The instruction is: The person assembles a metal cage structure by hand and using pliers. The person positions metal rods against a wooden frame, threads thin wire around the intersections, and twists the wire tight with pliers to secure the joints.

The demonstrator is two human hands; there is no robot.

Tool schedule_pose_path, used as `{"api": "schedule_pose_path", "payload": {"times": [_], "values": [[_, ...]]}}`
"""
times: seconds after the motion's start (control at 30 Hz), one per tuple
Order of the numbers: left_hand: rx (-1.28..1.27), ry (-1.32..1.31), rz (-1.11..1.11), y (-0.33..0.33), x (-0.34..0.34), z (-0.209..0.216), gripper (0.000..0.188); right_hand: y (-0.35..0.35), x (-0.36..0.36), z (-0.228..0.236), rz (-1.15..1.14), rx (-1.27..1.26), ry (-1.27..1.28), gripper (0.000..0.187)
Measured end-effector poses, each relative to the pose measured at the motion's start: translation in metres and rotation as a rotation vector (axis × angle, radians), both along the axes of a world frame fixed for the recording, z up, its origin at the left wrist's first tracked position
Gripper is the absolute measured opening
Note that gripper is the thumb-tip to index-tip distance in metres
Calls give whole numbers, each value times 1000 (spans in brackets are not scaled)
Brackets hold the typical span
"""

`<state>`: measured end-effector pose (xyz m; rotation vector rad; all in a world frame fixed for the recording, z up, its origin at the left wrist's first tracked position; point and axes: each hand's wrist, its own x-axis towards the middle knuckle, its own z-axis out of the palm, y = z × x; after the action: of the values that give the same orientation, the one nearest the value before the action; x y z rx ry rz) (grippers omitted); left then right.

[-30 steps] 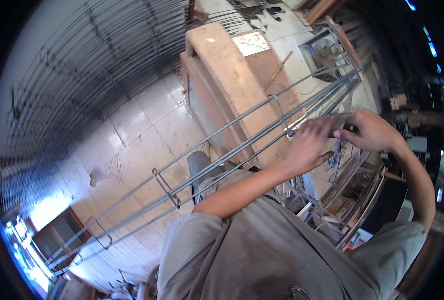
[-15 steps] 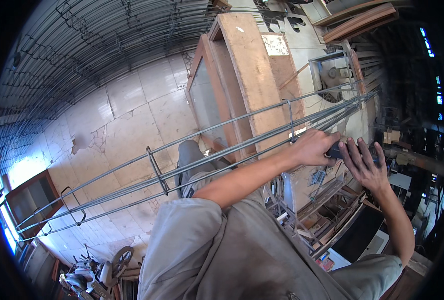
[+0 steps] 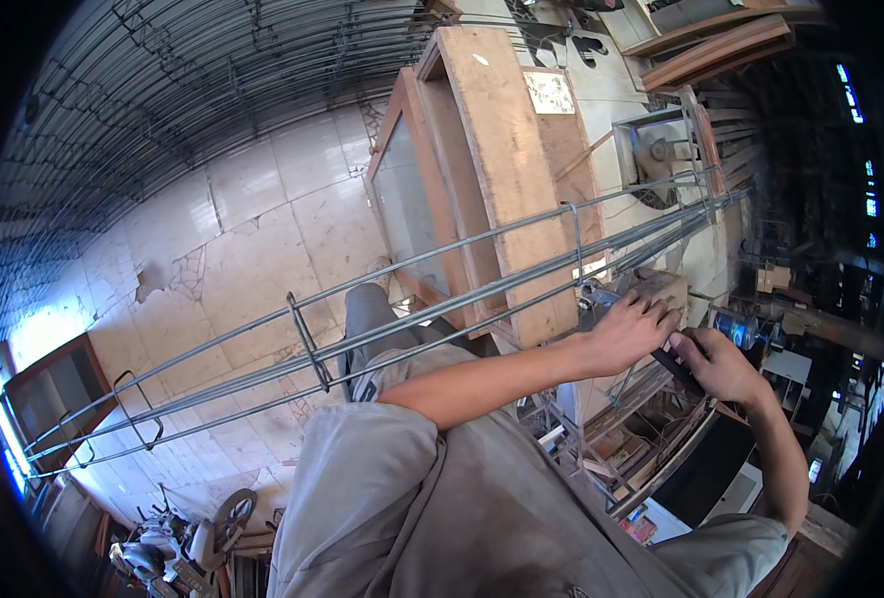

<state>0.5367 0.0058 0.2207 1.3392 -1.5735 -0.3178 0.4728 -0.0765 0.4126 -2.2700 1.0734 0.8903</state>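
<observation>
Long thin steel rods (image 3: 432,317) run slantwise across in front of me, with rectangular wire stirrups (image 3: 307,339) around them. Near their right part, both my hands are on a dark-handled metal tool (image 3: 679,373), whose exact kind I cannot make out. Its metal head (image 3: 601,295) sits by the stirrup at the lower rod. My left hand (image 3: 629,334) is closed over the middle of the tool, hiding that part. Gripping the dark handle end, my right hand (image 3: 726,369) has its thumb on top, close beside the left fingers.
A tall wooden cabinet (image 3: 507,179) with a glass-panelled door (image 3: 407,199) lies beyond the rods. Stacked steel cages (image 3: 193,100) fill the far left. Wooden scraps (image 3: 641,419) lie below my hands. A motorcycle (image 3: 178,548) stands at lower left, and a fan (image 3: 656,154) at far right.
Both hands have moved down and toward me with the tool, which now slants down to the right. My right hand's spread fingers have closed around the handle. The metal head has come into sight.
</observation>
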Motion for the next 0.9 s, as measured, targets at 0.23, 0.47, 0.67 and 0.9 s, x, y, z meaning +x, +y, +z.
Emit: {"api": "schedule_pose_path", "payload": {"times": [0.23, 0.47, 0.67, 0.9], "values": [[29, 156, -10, -4, 12, 5, 61, 43, -5, 6, 1019, -840, 117, 59], [74, 212, -127, 0, 33, 18, 65, 33, -23, -1, 710, -599, 108, 48], [-11, 1207, -50, -2, 56, 21, 61, -5, -41, -16, -700, 495, -27, 45], [-100, 313, 75, 16, -1, -13, 84, -7, -37, -14, -431, 293, -38, 29]]}}
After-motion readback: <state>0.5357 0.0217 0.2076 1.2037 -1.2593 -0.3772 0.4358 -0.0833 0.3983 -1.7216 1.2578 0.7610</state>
